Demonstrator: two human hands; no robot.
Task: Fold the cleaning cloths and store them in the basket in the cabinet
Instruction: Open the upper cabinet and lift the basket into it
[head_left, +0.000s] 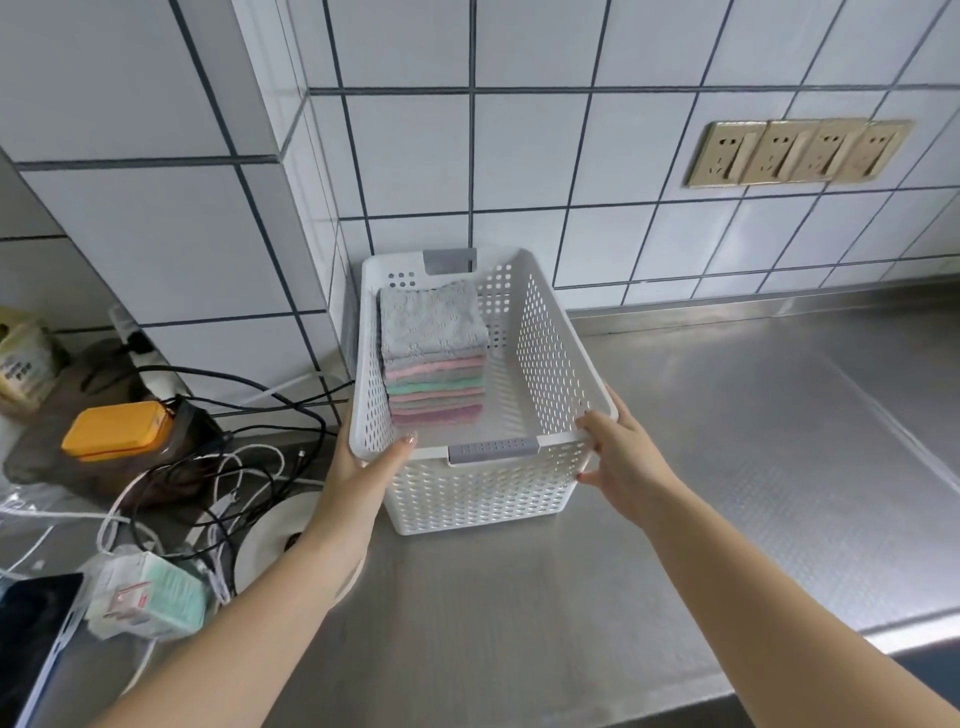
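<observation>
Head view: white perforated basket sits on the steel worktop, pushed near the tiled wall corner. Inside, against its left wall, a neat stack of folded cleaning cloths, grey on top, then pink, green and purple layers below. Right half of the basket floor is bare. No loose cloths visible anywhere on the worktop.

Left hand grips the near-left corner of the rim, thumb hooked over the edge into the basket, fingers hidden underneath outside the wall. Right hand clasps the near-right corner, thumb on top of the rim, fingers wrapped down the outer wall. Both hands closed on the basket, nothing else held. Basket bottom looks flat on the worktop; can't tell if it is lifted at all.

Step judged: folding looks done, stacking done, now the carry-to-cabinet stage, hands set for a two-handed lift. Cabinet not in view, so where it goes can't be told.

Next move calls for an even lift from both corners, keeping the basket level so the stack, which sits off to the left, doesn't slide or topple toward the empty right side. Clutter to the left, tangled cables and an orange box, lies close to the left forearm; pull the basket toward the body and clear of those.
</observation>
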